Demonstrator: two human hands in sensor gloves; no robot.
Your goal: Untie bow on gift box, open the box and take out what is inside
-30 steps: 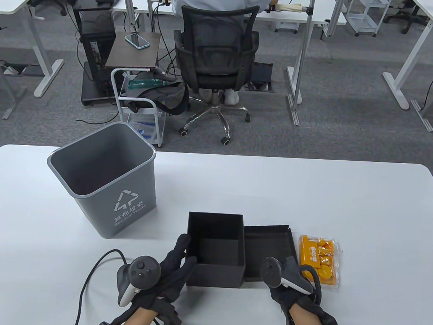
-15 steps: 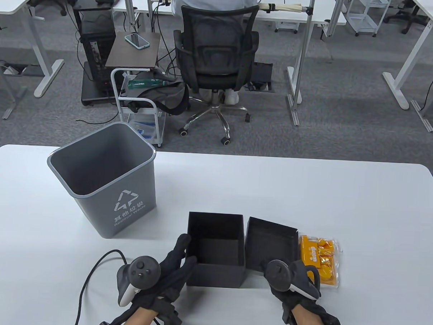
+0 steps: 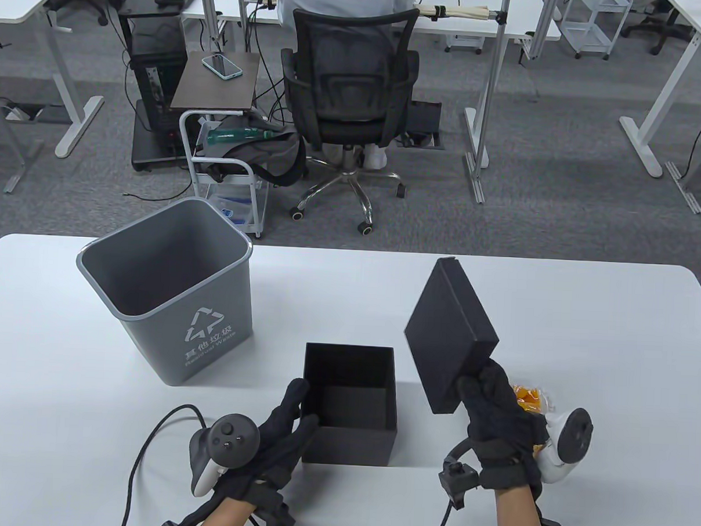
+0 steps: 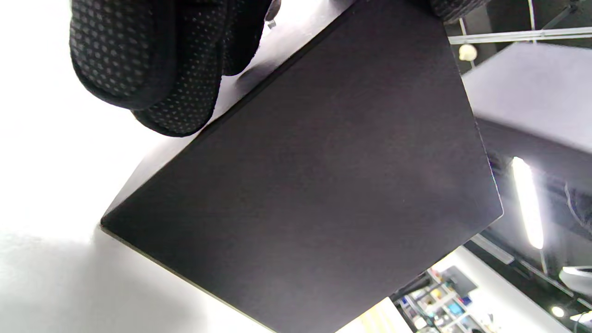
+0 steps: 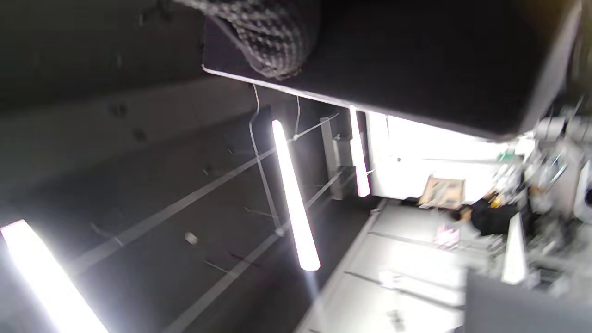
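Observation:
The black gift box [image 3: 348, 443] stands open near the table's front edge, and its inside looks bare. My left hand [image 3: 301, 409] rests against its left front corner with straight fingers; the left wrist view shows those fingertips [image 4: 138, 60] beside the box wall [image 4: 323, 185]. My right hand [image 3: 483, 389] grips the black lid [image 3: 449, 331] by its lower corner and holds it up, tilted, to the right of the box. The right wrist view shows a fingertip [image 5: 273, 32] on the lid [image 5: 416, 55]. An orange snack packet [image 3: 529, 397] lies on the table, mostly hidden behind my right hand.
A grey waste bin [image 3: 169, 301] stands at the table's left, behind the box. A black cable [image 3: 145, 451] runs from my left wrist across the table's front. Beyond the far edge a person sits on an office chair [image 3: 349, 94].
My right hand has lifted the lid off the table from beside the box and swung it up on edge. The orange packet is now largely covered by that hand. The left hand has not moved.

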